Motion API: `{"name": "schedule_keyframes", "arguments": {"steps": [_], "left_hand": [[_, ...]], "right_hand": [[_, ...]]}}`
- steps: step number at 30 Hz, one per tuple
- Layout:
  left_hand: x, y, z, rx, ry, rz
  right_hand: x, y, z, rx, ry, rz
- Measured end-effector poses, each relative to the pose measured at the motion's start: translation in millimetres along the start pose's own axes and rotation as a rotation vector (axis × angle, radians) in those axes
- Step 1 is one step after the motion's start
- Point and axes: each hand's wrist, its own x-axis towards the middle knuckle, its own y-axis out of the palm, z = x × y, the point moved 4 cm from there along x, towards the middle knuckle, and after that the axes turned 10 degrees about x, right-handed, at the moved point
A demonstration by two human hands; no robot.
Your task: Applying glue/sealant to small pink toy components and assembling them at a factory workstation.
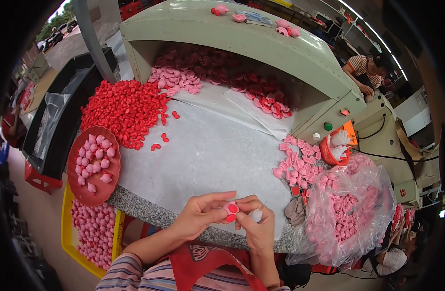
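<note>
Above the front edge of the bench, my left hand (195,215) pinches a small round pink toy part (226,205) with red oval pieces (232,209) on it. My right hand (261,233) is closed around a small whitish squeeze bottle (256,215) with a thin tip. Its thumb and fingertips come up against the pink toy part from the right; whether they grip it too I cannot tell. Left of my hands, a scalloped red dish (93,194) holds several round pink parts (105,152). A large heap of small red pieces (125,109) lies behind the dish.
A pale green machine (222,22) arches over pink and red pieces at the back. Pink shells (297,167), a red basket (325,151) and a clear plastic bag (377,208) of pink pieces stand right. A yellow crate (66,233) sits low left. Another person (365,72) works far right.
</note>
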Motion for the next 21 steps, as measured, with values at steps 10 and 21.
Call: {"name": "schedule_keyframes", "arguments": {"steps": [10, 21], "left_hand": [[0, -4, -2, 0.147, 0.037, -0.094], [-7, 6, -6, 0.26, 0.319, 0.014]], "right_hand": [[-4, 6, 4, -0.136, -0.127, -0.095], [-22, 17, 5, -0.229, -0.195, -0.038]]}}
